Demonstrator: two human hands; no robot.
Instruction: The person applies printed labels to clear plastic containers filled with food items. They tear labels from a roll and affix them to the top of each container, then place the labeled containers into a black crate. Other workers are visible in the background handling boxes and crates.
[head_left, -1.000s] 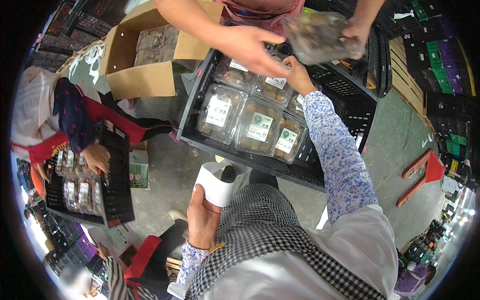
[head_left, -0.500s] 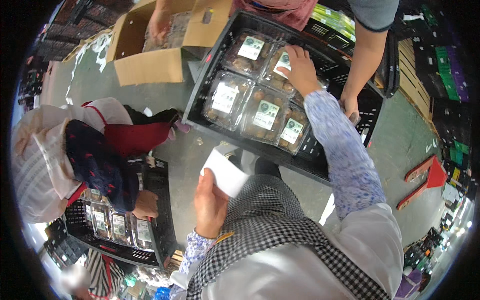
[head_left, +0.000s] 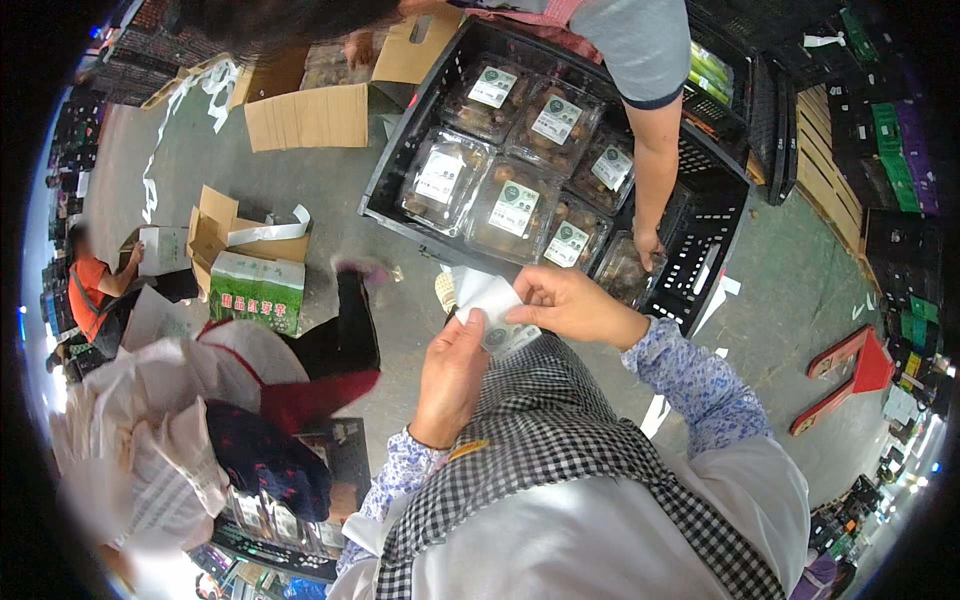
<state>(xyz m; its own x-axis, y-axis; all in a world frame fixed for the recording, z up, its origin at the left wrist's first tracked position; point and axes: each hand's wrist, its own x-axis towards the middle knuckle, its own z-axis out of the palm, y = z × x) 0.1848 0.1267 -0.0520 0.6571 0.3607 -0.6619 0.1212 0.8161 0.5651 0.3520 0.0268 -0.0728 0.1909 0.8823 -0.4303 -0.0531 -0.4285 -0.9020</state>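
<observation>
In front of my body, my left hand [head_left: 452, 385] grips a strip of white sticker labels [head_left: 488, 298] between thumb and fingers. My right hand [head_left: 578, 306] pinches the strip's right side, and a printed label hangs below. Just beyond stands a black plastic crate [head_left: 412, 232] with several clear clamshell packs [head_left: 512, 212] of brown, roundish produce. White-and-green labels sit on most lids. At the crate's right end, a co-worker's hand [head_left: 648, 250] touches a clear pack [head_left: 624, 274] on which I see no label.
An open cardboard box [head_left: 308, 118] stands beyond the crate, a green printed carton [head_left: 256, 290] to the left. Another person [head_left: 250, 380] bends over a second crate at lower left. A red pallet-jack part [head_left: 850, 372] and white paper scraps lie on the floor at right.
My right hand has left a pack's lid in the crate and come back to the label strip. The co-worker's arm has moved over the crate's right end. The person at left has shifted lower.
</observation>
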